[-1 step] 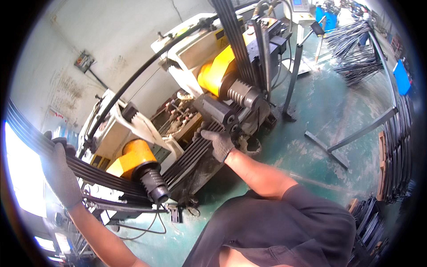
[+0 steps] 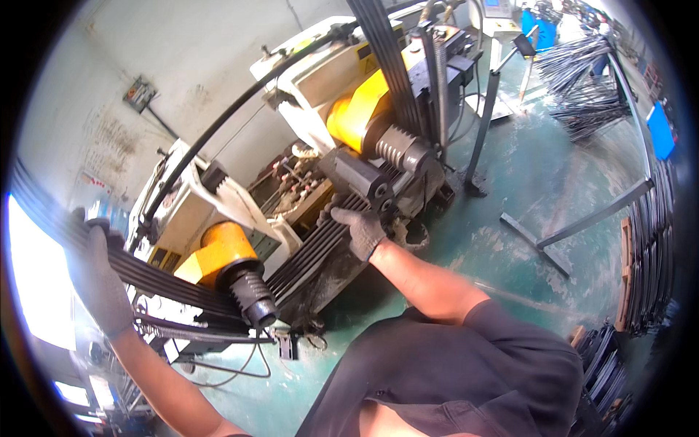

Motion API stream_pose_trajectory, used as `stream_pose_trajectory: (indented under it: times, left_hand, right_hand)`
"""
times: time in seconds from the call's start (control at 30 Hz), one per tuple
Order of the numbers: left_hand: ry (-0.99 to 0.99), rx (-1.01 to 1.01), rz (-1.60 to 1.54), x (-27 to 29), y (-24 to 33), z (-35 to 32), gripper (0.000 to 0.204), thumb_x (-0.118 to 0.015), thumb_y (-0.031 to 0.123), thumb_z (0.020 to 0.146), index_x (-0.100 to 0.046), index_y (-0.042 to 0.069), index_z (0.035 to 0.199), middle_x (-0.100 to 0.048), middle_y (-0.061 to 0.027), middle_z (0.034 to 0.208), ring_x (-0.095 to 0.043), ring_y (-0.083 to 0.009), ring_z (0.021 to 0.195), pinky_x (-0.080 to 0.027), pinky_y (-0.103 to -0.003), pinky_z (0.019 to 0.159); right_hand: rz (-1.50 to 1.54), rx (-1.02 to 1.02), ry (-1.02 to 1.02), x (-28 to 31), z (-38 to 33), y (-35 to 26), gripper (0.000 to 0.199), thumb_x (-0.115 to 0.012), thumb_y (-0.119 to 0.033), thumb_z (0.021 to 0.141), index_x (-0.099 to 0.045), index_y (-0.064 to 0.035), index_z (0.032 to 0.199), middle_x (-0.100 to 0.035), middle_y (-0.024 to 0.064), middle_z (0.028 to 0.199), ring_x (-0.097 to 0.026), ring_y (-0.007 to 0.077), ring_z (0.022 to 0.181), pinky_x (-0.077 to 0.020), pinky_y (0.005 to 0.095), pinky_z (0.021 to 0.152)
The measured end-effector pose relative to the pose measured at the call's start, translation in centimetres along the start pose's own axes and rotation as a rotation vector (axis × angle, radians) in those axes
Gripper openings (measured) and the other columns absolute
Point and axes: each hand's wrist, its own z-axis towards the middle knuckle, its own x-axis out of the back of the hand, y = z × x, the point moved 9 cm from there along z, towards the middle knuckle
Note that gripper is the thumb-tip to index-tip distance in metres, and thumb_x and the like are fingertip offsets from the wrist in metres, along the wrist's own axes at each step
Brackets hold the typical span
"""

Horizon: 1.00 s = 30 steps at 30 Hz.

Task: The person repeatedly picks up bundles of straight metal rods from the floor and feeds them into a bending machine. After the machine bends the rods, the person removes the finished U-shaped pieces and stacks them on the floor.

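A person in a dark shirt looks down at a cream-coloured bending machine point(image 2: 218, 211) with two yellow roller housings, and both hands wear grey knit gloves. A bundle of long black metal strips point(image 2: 313, 251) runs through this machine, lying flat along its front between the two ribbed grey rollers and curving away at each end. The left hand point(image 2: 98, 280) is out past the machine's left end, its grip closed around the strips where they sweep up and away toward a bright window. The right hand point(image 2: 360, 229) rests at the middle of the machine's front, fingers spread and pressed on top of the flat strips just beside a dark guide block point(image 2: 357, 178), so this grip is apart rather than wrapped around them. The lower yellow housing point(image 2: 218, 251) sits just left of the right hand, with its ribbed roller point(image 2: 251, 295) under the strips. The upper yellow housing point(image 2: 357, 109) sits at the machine's far right end, where the strips rise steeply out of the top of the view. Beyond the machine's right side, on the green floor point(image 2: 524, 182), a grey metal stand point(image 2: 590, 215) props up more dark curved strips point(image 2: 652, 247), and a loose pile of thin dark rods point(image 2: 582, 80) lies farther back.
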Motion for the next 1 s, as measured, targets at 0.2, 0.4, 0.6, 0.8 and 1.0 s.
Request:
stream_pose_trajectory:
  times: [0.2, 0.4, 0.6, 0.8, 1.0]
  left_hand:
    - [-0.026, -0.023, 0.053, 1.6, -0.6, 0.1, 0.04, -0.054, 0.011, 0.105, -0.054, -0.002, 0.144, -0.069, -0.0089, 0.109, -0.068, -0.0176, 0.093, -0.055, -0.032, 0.088]
    - [-0.071, -0.03, -0.016, 1.1, 0.2, -0.4, 0.043, -0.06, 0.014, 0.103, -0.053, -0.003, 0.142, -0.068, -0.0128, 0.112, -0.068, -0.0211, 0.096, -0.054, -0.033, 0.09]
    - [-0.093, -0.036, 0.16, 1.1, 0.5, 0.4, 0.044, -0.061, 0.017, 0.101, -0.057, -0.004, 0.139, -0.072, -0.014, 0.11, -0.07, -0.0222, 0.099, -0.055, -0.035, 0.09]
    - [-0.064, -0.126, 0.192, 3.0, 2.7, 2.4, 0.042, -0.061, 0.027, 0.101, -0.067, -0.002, 0.131, -0.075, -0.0141, 0.119, -0.073, -0.0238, 0.105, -0.052, -0.037, 0.099]
    - [-0.216, -0.295, 0.282, 3.3, 1.9, 4.0, 0.042, -0.053, 0.028, 0.107, -0.063, 0.002, 0.139, -0.073, -0.0146, 0.127, -0.071, -0.0264, 0.114, -0.054, -0.038, 0.103]
  right_hand:
    - [0.052, -0.018, -0.033, -1.5, -0.7, 0.3, 0.02, -0.065, 0.01, 0.09, -0.065, -0.001, 0.107, -0.071, 0.0106, 0.097, -0.074, 0.0258, 0.087, -0.0631, 0.0395, 0.084]
    - [0.14, -0.092, -0.027, -0.4, 0.2, 2.2, 0.02, -0.063, 0.009, 0.093, -0.062, -0.004, 0.108, -0.07, 0.012, 0.098, -0.073, 0.0286, 0.09, -0.0632, 0.0446, 0.086]
    - [0.168, -0.108, -0.04, -0.6, 0.4, 2.1, 0.022, -0.065, 0.008, 0.094, -0.063, -0.0067, 0.11, -0.07, 0.0113, 0.099, -0.072, 0.0281, 0.093, -0.0618, 0.0471, 0.089]
    - [0.197, -0.133, -0.053, -1.2, 0.2, 2.8, 0.021, -0.066, 0.006, 0.095, -0.063, -0.0077, 0.11, -0.069, 0.0101, 0.098, -0.07, 0.0278, 0.094, -0.0608, 0.048, 0.092]
    - [0.144, -0.056, -0.109, -1.4, 0.3, 1.9, 0.016, -0.067, 0.0, 0.098, -0.062, -0.0074, 0.111, -0.068, 0.0086, 0.098, -0.068, 0.0277, 0.095, -0.0594, 0.0499, 0.094]
